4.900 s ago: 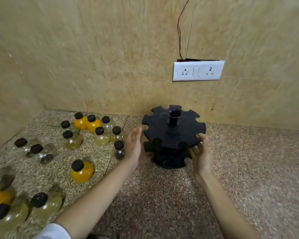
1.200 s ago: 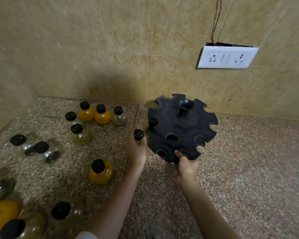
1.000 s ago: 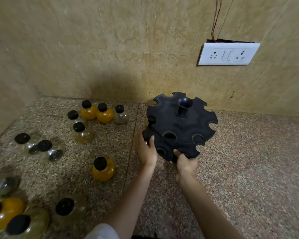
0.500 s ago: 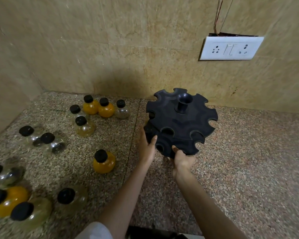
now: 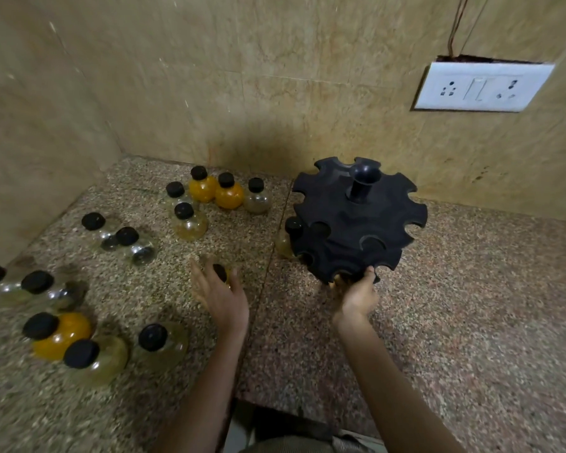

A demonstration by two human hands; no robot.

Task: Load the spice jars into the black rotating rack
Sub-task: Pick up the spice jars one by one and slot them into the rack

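Note:
The black rotating rack [image 5: 356, 220] stands tilted at the back of the stone counter, near the wall. My right hand [image 5: 356, 294] grips its lower front edge. One clear jar with a black cap [image 5: 290, 237] sits in a slot on the rack's left side. My left hand [image 5: 219, 295] is left of the rack with its fingers spread around an orange spice jar [image 5: 220, 273]. Only that jar's black cap and a sliver of orange show past the hand. The hand is blurred and does not close on the jar.
Several round spice jars with black caps stand loose on the counter: a group by the back wall [image 5: 216, 194], a pair further left [image 5: 128, 243], and more at the front left [image 5: 79, 341]. A white socket plate [image 5: 481, 86] is on the wall. Tiled walls close the back and left.
My left hand has left the rack and moved left and nearer to me, over the orange jar. A jar now sits in the rack's left slot. My right hand still holds the rack.

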